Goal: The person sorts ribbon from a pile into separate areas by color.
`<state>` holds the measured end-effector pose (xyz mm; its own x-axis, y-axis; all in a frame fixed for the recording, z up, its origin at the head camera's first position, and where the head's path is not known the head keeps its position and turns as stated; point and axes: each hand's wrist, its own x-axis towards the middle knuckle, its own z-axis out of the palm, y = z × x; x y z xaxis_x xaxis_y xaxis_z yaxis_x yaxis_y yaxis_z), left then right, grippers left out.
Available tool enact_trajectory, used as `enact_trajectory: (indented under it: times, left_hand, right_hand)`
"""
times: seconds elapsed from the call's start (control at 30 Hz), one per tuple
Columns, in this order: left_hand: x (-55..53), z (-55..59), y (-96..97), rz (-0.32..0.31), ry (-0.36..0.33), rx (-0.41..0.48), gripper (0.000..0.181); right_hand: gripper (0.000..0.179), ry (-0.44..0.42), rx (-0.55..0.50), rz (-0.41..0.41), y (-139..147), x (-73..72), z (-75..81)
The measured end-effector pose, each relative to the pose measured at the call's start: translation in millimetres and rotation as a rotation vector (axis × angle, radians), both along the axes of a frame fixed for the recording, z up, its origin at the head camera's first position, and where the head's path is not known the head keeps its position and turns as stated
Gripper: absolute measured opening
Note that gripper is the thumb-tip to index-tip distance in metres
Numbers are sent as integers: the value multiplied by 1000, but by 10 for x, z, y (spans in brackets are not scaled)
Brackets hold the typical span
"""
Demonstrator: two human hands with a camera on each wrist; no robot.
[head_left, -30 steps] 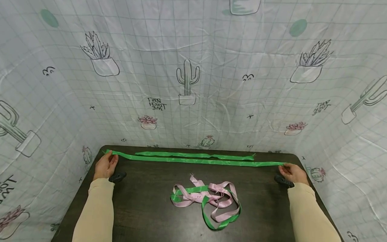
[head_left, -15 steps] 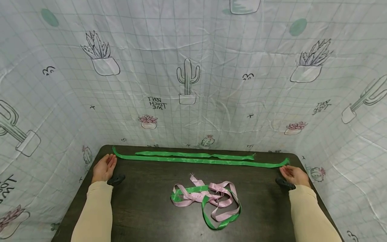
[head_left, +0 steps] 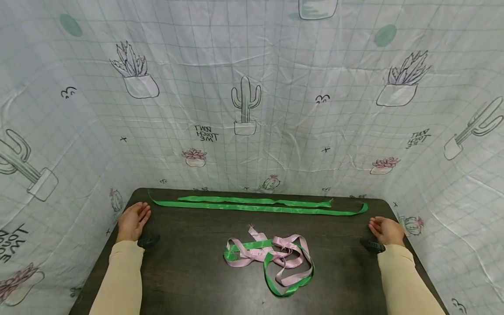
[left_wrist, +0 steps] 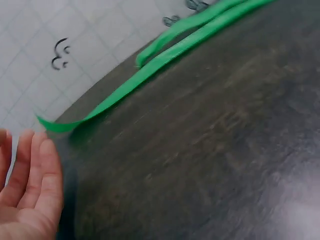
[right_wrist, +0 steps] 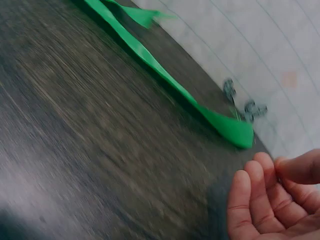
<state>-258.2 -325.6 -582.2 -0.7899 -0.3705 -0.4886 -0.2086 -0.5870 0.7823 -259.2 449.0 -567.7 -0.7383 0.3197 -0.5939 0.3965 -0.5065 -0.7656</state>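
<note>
A long green ribbon [head_left: 252, 208] lies nearly straight across the back of the table, both ends curling upward. Behind it runs a shorter green ribbon [head_left: 236, 201]. My left hand [head_left: 134, 221] is just in front of the long ribbon's left end, fingers relaxed and holding nothing. In the left wrist view, that ribbon end [left_wrist: 60, 126] rises just beyond the fingertips. At the other side, my right hand [head_left: 387, 229] has loosely bent fingers and sits apart from the ribbon's right end [right_wrist: 240, 134].
Pink ribbon [head_left: 257, 253] and another green ribbon [head_left: 281, 294] lie tangled together mid-table. The dark wooden table [head_left: 197, 280] has rounded back corners. A white cloth [head_left: 283, 144] printed with cacti hangs behind it and along both sides.
Both hands have let go of the long green ribbon's ends and drawn back slightly, away from it. The freed ends have curled up. The tangled ribbons stay put.
</note>
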Motion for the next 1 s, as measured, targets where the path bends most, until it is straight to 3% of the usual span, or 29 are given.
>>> enact_trajectory:
  times: [0.07, 0.13, 0.37, 0.5, 0.6, 0.67, 0.7, 0.87, 1.0]
  left_hand:
    - [-25, 6, 45, -56, 10, -78, 21]
    - [-58, 5, 80, -112, 33, -120, 30]
    - [-118, -29, 148, -288, 69, -137, 56]
    - [-119, -64, 167, -325, 62, -140, 58]
    - [-103, -83, 167, -325, 53, -136, 58]
    - [-88, -95, 158, -320, 56, -130, 59]
    - [-82, -95, 156, -315, 56, -121, 59]
    - [-54, -105, 159, -303, 59, -115, 59]
    - [-17, -106, 121, -270, 39, -67, 53]
  right_hand:
    - [50, 28, 144, 8, -113, -23, -22]
    - [49, 61, 195, 50, -199, -47, -31]
    - [43, 131, 137, 265, -290, -91, -34]
    - [33, 131, 164, 354, -291, -113, -89]
    - [48, 98, 218, 384, -294, -127, -113]
    - [61, 67, 241, 351, -312, -137, -112]
    - [59, 60, 245, 315, -321, -135, -113]
    - [30, 33, 199, 64, -314, -80, -132]
    - [14, 15, 155, -62, -254, -8, -154]
